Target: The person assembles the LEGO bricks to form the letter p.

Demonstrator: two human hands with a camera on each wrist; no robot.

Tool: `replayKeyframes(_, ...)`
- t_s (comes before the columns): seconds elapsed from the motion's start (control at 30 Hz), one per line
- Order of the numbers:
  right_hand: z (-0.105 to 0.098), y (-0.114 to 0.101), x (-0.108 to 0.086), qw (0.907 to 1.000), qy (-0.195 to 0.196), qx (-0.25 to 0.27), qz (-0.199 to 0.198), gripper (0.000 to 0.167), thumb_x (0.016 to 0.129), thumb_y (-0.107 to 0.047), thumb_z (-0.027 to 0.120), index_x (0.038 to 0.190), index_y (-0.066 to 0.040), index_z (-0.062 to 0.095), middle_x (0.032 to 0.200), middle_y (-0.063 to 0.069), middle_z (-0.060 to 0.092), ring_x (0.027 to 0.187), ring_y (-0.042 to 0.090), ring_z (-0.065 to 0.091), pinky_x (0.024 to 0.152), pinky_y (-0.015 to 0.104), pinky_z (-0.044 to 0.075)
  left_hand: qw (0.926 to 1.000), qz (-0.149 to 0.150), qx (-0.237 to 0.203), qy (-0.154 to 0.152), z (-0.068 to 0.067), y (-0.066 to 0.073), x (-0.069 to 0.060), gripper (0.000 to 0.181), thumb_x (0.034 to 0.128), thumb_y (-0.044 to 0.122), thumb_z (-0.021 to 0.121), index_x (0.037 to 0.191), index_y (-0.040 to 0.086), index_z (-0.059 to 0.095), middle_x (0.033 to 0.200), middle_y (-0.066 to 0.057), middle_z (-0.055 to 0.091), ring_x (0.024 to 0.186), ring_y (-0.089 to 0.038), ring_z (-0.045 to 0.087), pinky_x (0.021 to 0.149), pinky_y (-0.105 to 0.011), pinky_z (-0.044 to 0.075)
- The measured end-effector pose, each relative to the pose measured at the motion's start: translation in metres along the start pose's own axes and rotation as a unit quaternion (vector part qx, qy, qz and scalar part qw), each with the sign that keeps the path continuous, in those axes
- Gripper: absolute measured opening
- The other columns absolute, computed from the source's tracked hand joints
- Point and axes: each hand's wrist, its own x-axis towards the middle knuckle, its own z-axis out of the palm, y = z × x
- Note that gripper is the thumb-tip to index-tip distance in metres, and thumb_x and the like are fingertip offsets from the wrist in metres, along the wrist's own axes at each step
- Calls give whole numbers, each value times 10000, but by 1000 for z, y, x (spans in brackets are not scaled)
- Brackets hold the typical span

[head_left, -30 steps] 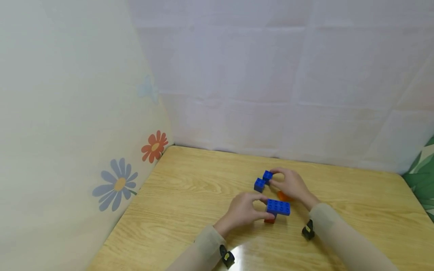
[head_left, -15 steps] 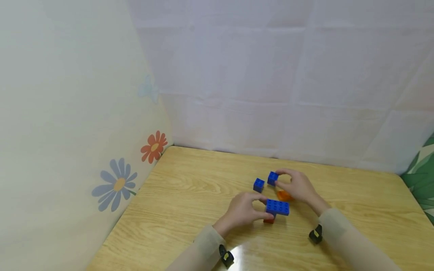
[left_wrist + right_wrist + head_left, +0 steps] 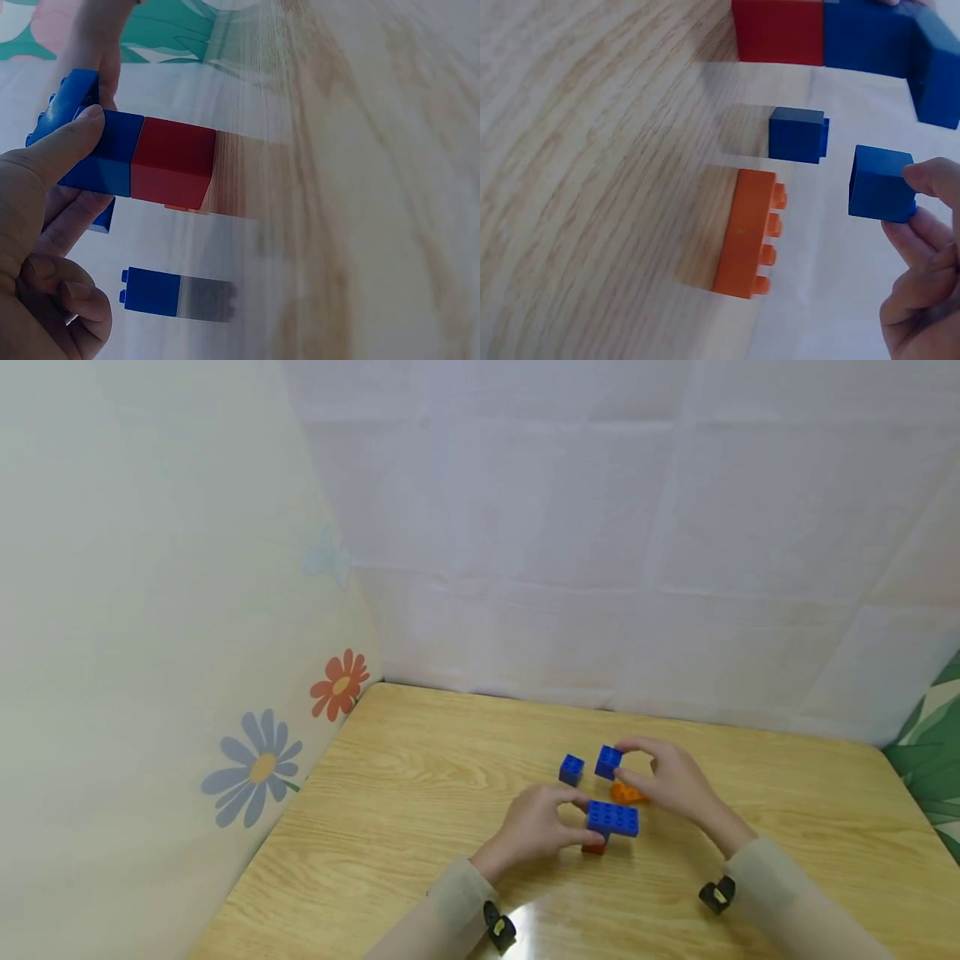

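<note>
My left hand (image 3: 542,823) pinches a small stack of toy building bricks standing on the table. At its base is a red brick (image 3: 174,161), above that a blue brick (image 3: 116,150), and a long blue brick (image 3: 612,818) lies across the top, overhanging to the right. Between thumb and fingers, my right hand (image 3: 672,778) holds a small square blue brick (image 3: 880,184), lifted clear of the table behind the stack. A second small blue brick (image 3: 572,768) rests on the table to its left. Below the right hand lies an orange brick (image 3: 744,234) with a row of studs, partly covered in the head view.
The wood-grain table (image 3: 420,760) meets a pale cloth wall (image 3: 525,610) at the back. A side wall with printed flowers (image 3: 262,768) stands on the left, and green leaf print (image 3: 930,768) shows at the right edge.
My right hand has drawn the small blue brick to the right and a little nearer, away from the other small blue brick. The left hand and its stack have stayed practically still.
</note>
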Motion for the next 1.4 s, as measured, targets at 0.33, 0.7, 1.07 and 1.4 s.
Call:
replayKeyframes(0.33,-7,-11,-15,9996,26,203,-210,372,935,-213,807,1279,-109,711,1193,62,732,419,33,246,390,246,302,9999,32,96,42,1,-2,0,460,814,489,875,1166,207,786,1064,193,728,1033,-56,663,891,-303,521)
replayKeyframes(0.7,-14,-24,-28,9991,-2,297,-290,356,936,-235,809,1267,-139,719,907,-10,702,433,24,260,406,244,309,9999,78,126,20,1,-2,-1,447,832,480,863,1174,204,783,1060,180,733,1025,-66,671,891,-301,522)
replayKeyframes(1.07,-17,-37,-39,9959,220,266,-833,344,899,-165,839,1225,-149,733,641,-72,448,457,-9,249,429,217,271,9998,129,128,99,1,-1,0,437,832,488,861,1160,209,788,1046,183,732,1022,-60,666,883,-302,524)
replayKeyframes(1.4,-16,-38,-42,9916,304,437,-1179,341,877,-120,851,1198,-158,742,711,-73,519,483,-29,265,452,191,272,9997,189,102,116,4,-3,1,434,826,483,866,1162,221,786,1054,185,732,1018,-42,660,895,-310,521)
